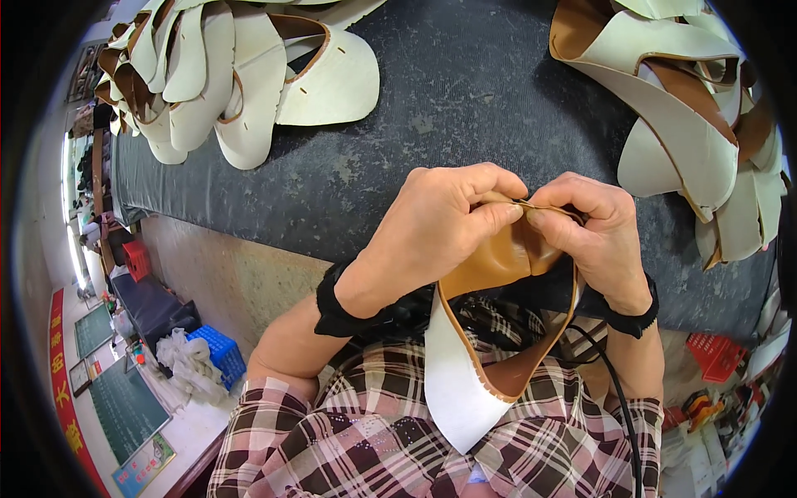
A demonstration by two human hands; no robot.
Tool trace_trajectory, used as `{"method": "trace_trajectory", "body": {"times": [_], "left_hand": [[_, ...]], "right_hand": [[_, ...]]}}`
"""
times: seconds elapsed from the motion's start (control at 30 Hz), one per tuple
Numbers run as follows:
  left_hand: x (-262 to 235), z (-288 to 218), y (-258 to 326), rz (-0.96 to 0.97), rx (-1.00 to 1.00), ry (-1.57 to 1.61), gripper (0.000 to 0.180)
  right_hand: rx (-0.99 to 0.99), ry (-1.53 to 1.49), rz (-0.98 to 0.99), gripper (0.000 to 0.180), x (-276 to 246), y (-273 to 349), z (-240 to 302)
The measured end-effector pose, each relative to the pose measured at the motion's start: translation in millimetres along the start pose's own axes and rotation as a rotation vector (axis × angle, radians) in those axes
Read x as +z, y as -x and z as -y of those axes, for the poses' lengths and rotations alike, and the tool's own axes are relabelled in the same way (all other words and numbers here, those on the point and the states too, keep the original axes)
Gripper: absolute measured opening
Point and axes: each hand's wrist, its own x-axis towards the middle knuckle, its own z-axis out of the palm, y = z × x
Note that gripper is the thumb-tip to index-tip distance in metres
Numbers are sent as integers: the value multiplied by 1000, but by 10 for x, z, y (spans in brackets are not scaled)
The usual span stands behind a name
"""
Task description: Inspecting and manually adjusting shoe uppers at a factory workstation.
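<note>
My left hand (440, 228) and my right hand (594, 228) both pinch the top of one tan leather shoe upper (498, 261) with a cream-white lining. Thumbs and forefingers meet at its folded upper edge, just above the near edge of the dark table (448, 91). The long end of the piece hangs down over my plaid shirt, white side showing at the left, tan inside at the right. Black bands sit on both wrists.
A pile of cream and tan shoe uppers (224, 75) lies at the table's far left, another pile (697, 108) at the far right. Below left on the floor are a blue crate (217, 353), white rags and a red crate (137, 259). A black cable (610, 373) runs down my right side.
</note>
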Motion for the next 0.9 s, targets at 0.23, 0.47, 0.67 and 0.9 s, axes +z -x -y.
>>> {"method": "trace_trajectory", "body": {"times": [0.23, 0.47, 0.67, 0.9], "left_hand": [[105, -50, 34, -46, 8, -40, 17], [181, -57, 70, -25, -92, 318, 10], [277, -121, 159, -67, -111, 550, 8], [496, -86, 339, -519, 459, -396, 9]], "right_hand": [[-20, -74, 15, 4, -57, 37, 11], [-98, -39, 13, 2, -101, 81, 20], [-265, 106, -51, 6, -137, 139, 85], [-120, -45, -137, 4, -25, 243, 111]]}}
